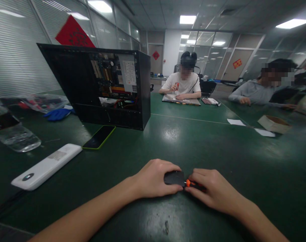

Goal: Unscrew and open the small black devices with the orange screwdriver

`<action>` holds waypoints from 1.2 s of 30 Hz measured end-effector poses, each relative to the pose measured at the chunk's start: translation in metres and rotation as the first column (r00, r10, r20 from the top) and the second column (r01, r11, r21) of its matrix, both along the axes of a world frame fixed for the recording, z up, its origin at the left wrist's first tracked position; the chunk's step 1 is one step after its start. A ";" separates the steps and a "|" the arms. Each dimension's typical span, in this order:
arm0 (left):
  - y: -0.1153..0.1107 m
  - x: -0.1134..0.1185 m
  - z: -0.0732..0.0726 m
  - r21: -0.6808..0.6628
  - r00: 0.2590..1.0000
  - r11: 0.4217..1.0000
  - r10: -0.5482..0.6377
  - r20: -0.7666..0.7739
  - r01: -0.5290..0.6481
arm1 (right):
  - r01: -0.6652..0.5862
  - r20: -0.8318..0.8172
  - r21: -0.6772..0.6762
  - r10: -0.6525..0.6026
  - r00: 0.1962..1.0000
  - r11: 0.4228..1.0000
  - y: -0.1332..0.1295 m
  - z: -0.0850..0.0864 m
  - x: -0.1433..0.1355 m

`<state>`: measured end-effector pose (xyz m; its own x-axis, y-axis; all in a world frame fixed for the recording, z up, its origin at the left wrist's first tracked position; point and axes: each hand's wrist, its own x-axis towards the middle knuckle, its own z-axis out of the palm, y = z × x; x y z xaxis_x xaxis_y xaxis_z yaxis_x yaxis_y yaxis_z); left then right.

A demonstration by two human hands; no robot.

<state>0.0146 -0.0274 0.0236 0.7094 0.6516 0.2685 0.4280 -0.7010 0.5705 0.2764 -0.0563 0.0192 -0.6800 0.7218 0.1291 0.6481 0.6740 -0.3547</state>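
A small dark grey box-like object [174, 178] lies low over the green table, with my left hand [156, 178] wrapped round it, thumb and fingers on opposite sides. My right hand [212, 188] is closed around an orange and black tool [188, 183], which looks like a screwdriver. The tool's short metal tip meets the right edge of the dark object. Most of the tool's handle is hidden by my right fingers.
An open black computer case [112, 84] stands at the back left. Nearer are a green-edged phone [99, 137], a white power bank [48, 166], a plastic bottle [19, 134] and a blue glove [57, 114]. Across the green table [132, 148] sits a person [185, 82]; others are at right.
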 end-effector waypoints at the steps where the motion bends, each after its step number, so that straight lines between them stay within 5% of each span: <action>1: 0.000 0.000 0.000 0.000 1.000 1.000 -0.002 0.002 0.002 | -0.002 0.009 0.005 0.002 1.000 1.000 0.000 0.001 0.002; 36: 0.001 -0.002 0.003 -0.080 1.000 0.997 -0.010 0.012 0.011 | -0.049 0.069 0.032 0.046 0.997 0.998 -0.003 0.011 0.009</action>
<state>0.0122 -0.0267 0.0265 0.7136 0.6637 0.2242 0.4136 -0.6574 0.6299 0.2854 -0.0589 0.0304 -0.7215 0.6844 0.1050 0.6369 0.7155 -0.2872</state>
